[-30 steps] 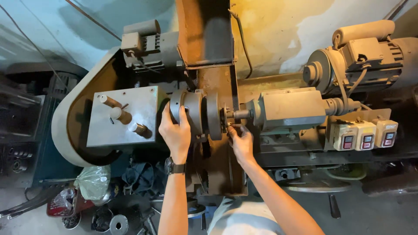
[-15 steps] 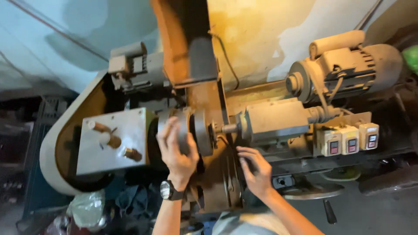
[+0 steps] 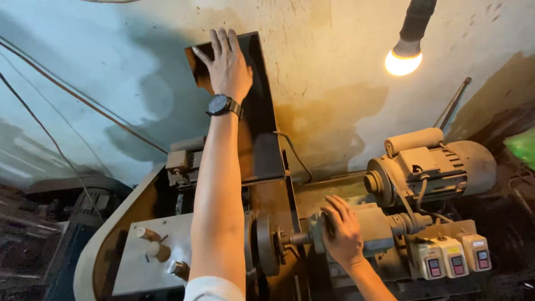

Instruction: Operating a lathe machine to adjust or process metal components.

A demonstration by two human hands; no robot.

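A person reaches across a worn workshop machine under a bare lit bulb (image 3: 402,62) that hangs near the wall's upper right. The left hand (image 3: 225,64), a dark wristwatch (image 3: 224,105) on its wrist, lies flat against the top end of a tall dark guard panel (image 3: 262,128), fingers straight and pressed close together, thumb angled out toward the panel's left edge. The panel stands against the stained wall (image 3: 334,50) with its long axis running up and down, leaning slightly so the top end tips left; its lower end meets the machine body just above the shaft.

The right hand (image 3: 341,234) rests lower down on the grey housing (image 3: 372,228) at the machine's middle, fingers curled over the housing's left end where the horizontal shaft (image 3: 295,238) comes out; whether they grip hard cannot be told. The shaft's long axis runs left to right, ending at a dark round disc (image 3: 266,244) just beside the left forearm.

Right of the housing sits an electric motor (image 3: 432,161), its axis also left to right. Three switch boxes (image 3: 452,257) with red buttons line the machine's lower right edge. A grey plate (image 3: 147,262) with wooden pegs occupies the lower left.
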